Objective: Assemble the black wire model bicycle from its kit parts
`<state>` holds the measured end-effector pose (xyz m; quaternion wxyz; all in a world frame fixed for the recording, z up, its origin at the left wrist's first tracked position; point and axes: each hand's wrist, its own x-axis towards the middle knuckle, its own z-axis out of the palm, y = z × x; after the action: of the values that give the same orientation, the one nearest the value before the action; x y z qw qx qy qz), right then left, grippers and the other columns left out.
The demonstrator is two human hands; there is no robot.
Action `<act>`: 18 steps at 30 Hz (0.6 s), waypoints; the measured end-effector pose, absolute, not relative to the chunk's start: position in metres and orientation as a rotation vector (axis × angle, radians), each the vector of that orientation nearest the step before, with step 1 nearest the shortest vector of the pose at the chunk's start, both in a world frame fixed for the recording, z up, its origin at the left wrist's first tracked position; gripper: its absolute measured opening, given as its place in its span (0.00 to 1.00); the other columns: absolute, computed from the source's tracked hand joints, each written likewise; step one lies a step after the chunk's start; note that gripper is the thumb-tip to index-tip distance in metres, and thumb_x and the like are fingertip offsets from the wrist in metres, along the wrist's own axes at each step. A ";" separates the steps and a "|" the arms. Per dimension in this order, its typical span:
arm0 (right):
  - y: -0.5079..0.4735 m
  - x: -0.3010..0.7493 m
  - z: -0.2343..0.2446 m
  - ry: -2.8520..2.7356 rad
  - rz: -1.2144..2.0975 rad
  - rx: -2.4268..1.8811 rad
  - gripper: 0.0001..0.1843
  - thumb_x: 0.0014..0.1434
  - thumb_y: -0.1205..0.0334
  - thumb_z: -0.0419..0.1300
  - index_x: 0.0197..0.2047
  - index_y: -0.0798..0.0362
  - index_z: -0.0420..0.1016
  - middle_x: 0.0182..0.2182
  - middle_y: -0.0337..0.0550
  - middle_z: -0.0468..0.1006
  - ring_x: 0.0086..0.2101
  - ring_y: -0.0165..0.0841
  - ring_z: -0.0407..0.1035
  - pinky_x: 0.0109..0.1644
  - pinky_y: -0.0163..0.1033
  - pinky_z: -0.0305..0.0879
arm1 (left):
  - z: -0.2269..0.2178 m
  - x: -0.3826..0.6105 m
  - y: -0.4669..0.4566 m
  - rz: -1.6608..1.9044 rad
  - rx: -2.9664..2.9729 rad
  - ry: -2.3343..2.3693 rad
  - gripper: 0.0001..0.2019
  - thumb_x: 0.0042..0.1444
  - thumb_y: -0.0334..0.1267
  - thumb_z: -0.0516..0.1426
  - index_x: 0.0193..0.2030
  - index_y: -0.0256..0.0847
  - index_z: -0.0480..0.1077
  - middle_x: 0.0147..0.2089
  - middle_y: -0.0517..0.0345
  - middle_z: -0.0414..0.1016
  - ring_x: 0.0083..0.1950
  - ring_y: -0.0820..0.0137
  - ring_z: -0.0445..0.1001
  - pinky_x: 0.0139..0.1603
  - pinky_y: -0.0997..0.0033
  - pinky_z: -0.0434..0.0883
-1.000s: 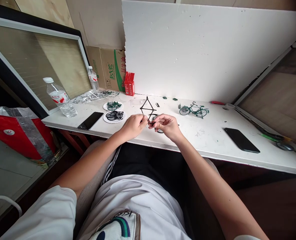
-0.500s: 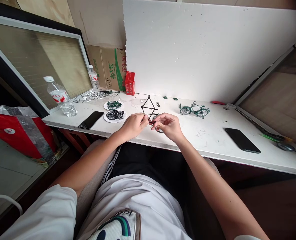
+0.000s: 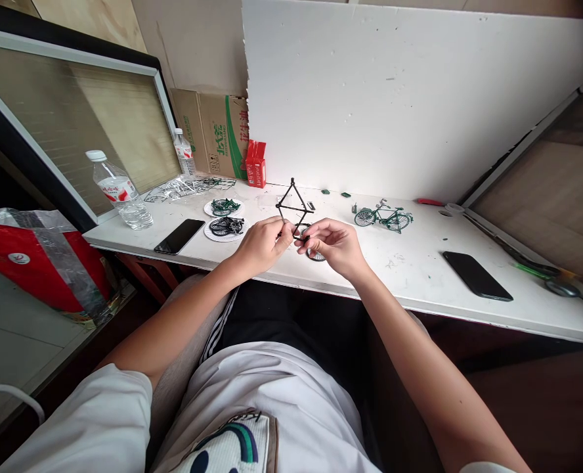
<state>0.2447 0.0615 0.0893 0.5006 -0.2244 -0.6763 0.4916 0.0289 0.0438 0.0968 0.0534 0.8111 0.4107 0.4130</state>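
A black model bicycle frame (image 3: 295,208), made of thin bars, stands tilted up between my hands. My left hand (image 3: 263,246) is closed, pinching its lower bars between thumb and forefinger. The fingers of my right hand (image 3: 337,246) are pinched at the lower right end of the frame, on a small dark part (image 3: 306,239) too small to name. Below that hand a spoked model wheel (image 3: 316,255) rests on the white table (image 3: 370,266), partly covered by the fingers. To the right stands an assembled dark green model bicycle (image 3: 391,215).
Two white plates (image 3: 243,228) hold green and black model parts at left. Beside them lies a black phone (image 3: 180,236); another phone (image 3: 477,275) is at right. Water bottles (image 3: 119,192), a red box (image 3: 256,164) and a cardboard box (image 3: 213,141) stand at the back left.
The bicycle frame has risen and turned slightly, its top shifting up. My right fingers have closed in at its lower end, moving very little.
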 end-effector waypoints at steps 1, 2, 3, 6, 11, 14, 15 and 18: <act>0.062 0.245 0.089 -1.636 1.194 -0.548 0.23 0.51 0.44 0.81 0.38 0.51 0.80 0.32 0.45 0.86 0.33 0.40 0.84 0.30 0.36 0.74 | 0.097 0.029 0.044 1.256 2.462 1.248 0.20 0.76 0.44 0.47 0.44 0.41 0.79 0.46 0.48 0.84 0.47 0.62 0.81 0.52 0.64 0.73; 0.062 0.245 0.089 -1.635 1.198 -0.553 0.23 0.51 0.44 0.81 0.38 0.51 0.80 0.32 0.44 0.86 0.34 0.40 0.84 0.29 0.36 0.74 | 0.096 0.029 0.044 1.255 2.459 1.249 0.20 0.76 0.44 0.47 0.44 0.41 0.79 0.46 0.48 0.84 0.48 0.62 0.81 0.52 0.64 0.74; 0.063 0.246 0.089 -1.634 1.200 -0.558 0.23 0.51 0.44 0.81 0.38 0.51 0.81 0.31 0.44 0.86 0.34 0.41 0.84 0.29 0.36 0.74 | 0.096 0.029 0.045 1.253 2.457 1.249 0.21 0.76 0.44 0.47 0.44 0.41 0.79 0.47 0.48 0.84 0.48 0.62 0.81 0.52 0.64 0.74; 0.066 0.247 0.088 -1.635 1.198 -0.556 0.23 0.51 0.45 0.81 0.38 0.51 0.81 0.31 0.44 0.85 0.33 0.40 0.83 0.29 0.36 0.73 | 0.095 0.029 0.046 1.248 2.450 1.236 0.21 0.77 0.45 0.46 0.46 0.41 0.79 0.46 0.48 0.83 0.48 0.61 0.81 0.52 0.64 0.74; 0.067 0.252 0.092 -1.565 1.128 -0.570 0.23 0.50 0.44 0.81 0.38 0.50 0.80 0.35 0.45 0.86 0.32 0.36 0.81 0.28 0.37 0.73 | 0.095 0.029 0.047 1.213 2.427 1.209 0.22 0.76 0.46 0.46 0.47 0.40 0.79 0.45 0.49 0.84 0.46 0.62 0.82 0.52 0.64 0.73; 0.067 0.254 0.096 -1.506 1.081 -0.577 0.24 0.50 0.42 0.81 0.38 0.49 0.79 0.42 0.46 0.86 0.36 0.37 0.81 0.28 0.36 0.73 | 0.096 0.030 0.045 1.126 2.413 1.208 0.21 0.76 0.46 0.47 0.46 0.41 0.80 0.45 0.51 0.85 0.46 0.62 0.82 0.50 0.65 0.74; 0.067 0.255 0.097 -1.496 1.076 -0.577 0.24 0.51 0.42 0.80 0.38 0.49 0.78 0.44 0.47 0.86 0.37 0.37 0.82 0.28 0.36 0.73 | 0.097 0.031 0.044 1.098 2.409 1.204 0.21 0.76 0.46 0.47 0.46 0.42 0.80 0.45 0.51 0.85 0.46 0.62 0.82 0.50 0.65 0.74; 0.067 0.257 0.098 -1.488 1.084 -0.572 0.24 0.52 0.42 0.80 0.39 0.48 0.78 0.45 0.46 0.86 0.38 0.38 0.82 0.28 0.36 0.72 | 0.098 0.033 0.041 1.035 2.396 1.197 0.21 0.76 0.44 0.47 0.44 0.42 0.80 0.45 0.51 0.86 0.47 0.61 0.83 0.50 0.65 0.75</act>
<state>0.2570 0.0673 0.0976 0.5702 -0.2437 -0.6341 0.4620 0.0328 0.0410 0.0978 0.1346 0.8268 0.4132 0.3571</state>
